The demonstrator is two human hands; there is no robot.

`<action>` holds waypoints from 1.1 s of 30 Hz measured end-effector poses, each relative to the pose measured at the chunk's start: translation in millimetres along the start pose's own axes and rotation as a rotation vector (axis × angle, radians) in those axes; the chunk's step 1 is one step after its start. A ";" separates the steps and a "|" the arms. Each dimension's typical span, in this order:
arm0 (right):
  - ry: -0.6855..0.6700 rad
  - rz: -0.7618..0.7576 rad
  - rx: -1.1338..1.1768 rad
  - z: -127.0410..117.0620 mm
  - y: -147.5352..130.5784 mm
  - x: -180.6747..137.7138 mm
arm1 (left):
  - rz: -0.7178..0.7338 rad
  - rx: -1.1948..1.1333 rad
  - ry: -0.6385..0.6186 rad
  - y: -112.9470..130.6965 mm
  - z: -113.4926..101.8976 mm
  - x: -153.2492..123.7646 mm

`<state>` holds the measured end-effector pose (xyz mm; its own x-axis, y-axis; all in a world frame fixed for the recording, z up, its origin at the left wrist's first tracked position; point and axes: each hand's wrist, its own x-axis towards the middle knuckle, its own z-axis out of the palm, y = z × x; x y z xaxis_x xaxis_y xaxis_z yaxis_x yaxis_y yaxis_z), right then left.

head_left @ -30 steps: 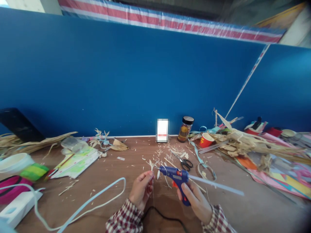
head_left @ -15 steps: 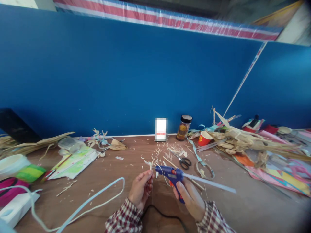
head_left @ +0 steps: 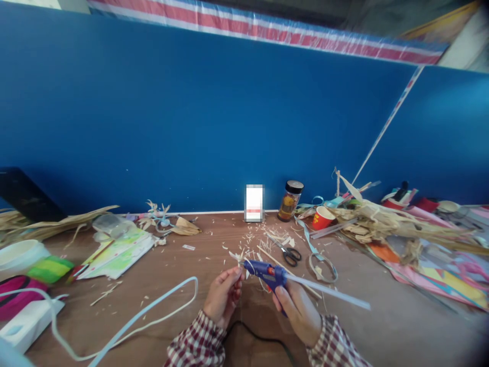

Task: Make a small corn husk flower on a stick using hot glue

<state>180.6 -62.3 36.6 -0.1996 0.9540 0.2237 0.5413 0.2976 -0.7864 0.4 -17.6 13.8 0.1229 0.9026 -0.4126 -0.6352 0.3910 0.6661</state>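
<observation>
My right hand (head_left: 300, 311) is wrapped round the handle of a blue hot glue gun (head_left: 265, 271), its nozzle pointing left. A long translucent glue stick (head_left: 328, 291) sticks out of the gun's back end. Between thumb and fingertips, my left hand (head_left: 224, 295) pinches a small pale piece of dried husk (head_left: 239, 257) with splayed tips. The nozzle is right at this piece; whether it touches I cannot tell. Black-handled scissors (head_left: 291, 255) lie open beyond the gun, among pale scraps.
A lidded jar (head_left: 289, 203) and a red paper cup (head_left: 323, 218) stand near the blue partition. Dried husks (head_left: 382, 219) and coloured paper are heaped on the right. To the left are a white power strip (head_left: 30, 323), a looped pale cable (head_left: 153, 300) and a painted sheet (head_left: 118, 255).
The glue gun has shifted very slightly left, its nozzle nearer the husk piece. Both hands keep their grips, and the camera view has moved a little.
</observation>
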 end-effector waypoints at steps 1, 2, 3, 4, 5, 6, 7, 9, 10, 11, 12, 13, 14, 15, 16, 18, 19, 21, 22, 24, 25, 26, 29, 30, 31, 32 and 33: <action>-0.004 -0.004 -0.008 -0.1 0.3 0.0 | 0.000 -0.003 -0.006 0.0 -0.1 -0.1; -0.006 -0.006 -0.015 -0.2 0.6 0.0 | -0.001 -0.006 -0.013 0.1 -0.2 -0.3; -0.004 -0.008 -0.021 -0.3 0.9 0.0 | -0.003 -0.010 -0.019 0.2 -0.4 -0.5; 0.000 -0.008 -0.023 -0.4 1.0 -0.1 | -0.007 -0.014 -0.022 0.3 -0.5 -0.9; 0.005 -0.010 -0.023 -0.5 0.8 -0.2 | -0.015 -0.017 -0.025 0.5 -0.6 -1.3; 0.009 -0.013 -0.020 -0.6 0.5 -0.3 | -0.029 -0.021 -0.025 0.8 -0.6 -1.8; 0.009 -0.015 -0.018 -0.8 0.0 -0.4 | -0.050 -0.025 -0.024 1.0 -0.4 -2.3; -0.003 -0.014 -0.015 -1.3 -1.1 -0.6 | -0.099 -0.036 -0.022 1.3 0.1 -3.3; -0.009 -0.014 -0.014 -1.5 -1.5 -0.7 | -0.117 -0.044 -0.020 1.3 0.4 -3.6; -0.012 -0.013 -0.014 -1.7 -1.8 -0.8 | -0.124 -0.050 -0.019 1.0 0.5 -3.8; -0.015 -0.010 -0.014 -1.9 -1.7 -0.9 | -0.123 -0.056 -0.022 0.4 0.6 -3.7; -0.015 -0.006 -0.014 -2.1 -1.5 -1.0 | -0.117 -0.059 -0.027 -0.3 0.4 -3.4; -0.014 -0.002 -0.015 -2.2 -1.2 -1.3 | -0.109 -0.061 -0.028 -1.1 0.2 -3.0; -0.013 0.002 -0.016 -2.4 -0.8 -1.5 | -0.101 -0.059 -0.025 -1.8 -0.1 -2.5; -0.012 0.006 -0.017 -2.5 -0.4 -1.9 | -0.091 -0.053 -0.015 -2.5 -0.4 -2.0; -0.016 0.012 -0.019 -2.8 0.3 -2.8 | -0.068 -0.034 0.014 -3.1 -0.6 -1.3; -0.017 0.012 -0.020 -3.0 0.4 -3.3 | -0.056 -0.024 0.026 -3.1 -0.5 -1.1; -0.017 0.013 -0.023 -3.3 0.4 -4.1 | -0.038 -0.010 0.032 -2.7 -0.2 -1.0; -0.017 0.014 -0.022 -3.4 0.3 -4.3 | -0.034 -0.002 0.035 -2.5 0.0 -1.1; -0.018 0.016 -0.015 -3.6 0.1 -4.2 | -0.030 0.023 0.049 -2.2 0.2 -1.3; -0.016 0.016 -0.013 -3.6 0.1 -4.0 | -0.028 0.042 0.065 -2.3 0.1 -1.4; -0.016 0.015 -0.011 -3.6 0.2 -3.7 | -0.025 0.062 0.084 -2.4 0.0 -1.4; -0.012 0.012 -0.012 -3.1 1.4 -2.6 | -0.018 0.095 0.125 -2.7 -0.2 -1.2; -0.012 0.009 -0.013 -2.8 2.0 -2.4 | -0.017 0.095 0.129 -2.7 -0.3 -1.0; -0.011 0.006 -0.015 -2.4 2.8 -2.2 | -0.017 0.091 0.129 -2.6 -0.2 -0.9; -0.011 0.003 -0.017 -2.1 3.5 -2.1 | -0.018 0.086 0.127 -2.4 -0.1 -0.9; -0.009 0.000 -0.020 -1.7 4.2 -1.9 | -0.019 0.081 0.124 -2.1 0.0 -0.8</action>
<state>184.7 -62.9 33.8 -0.2069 0.9536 0.2188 0.5571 0.2987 -0.7749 1.6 -19.2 12.7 0.0361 0.8674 -0.4963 -0.5696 0.4259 0.7030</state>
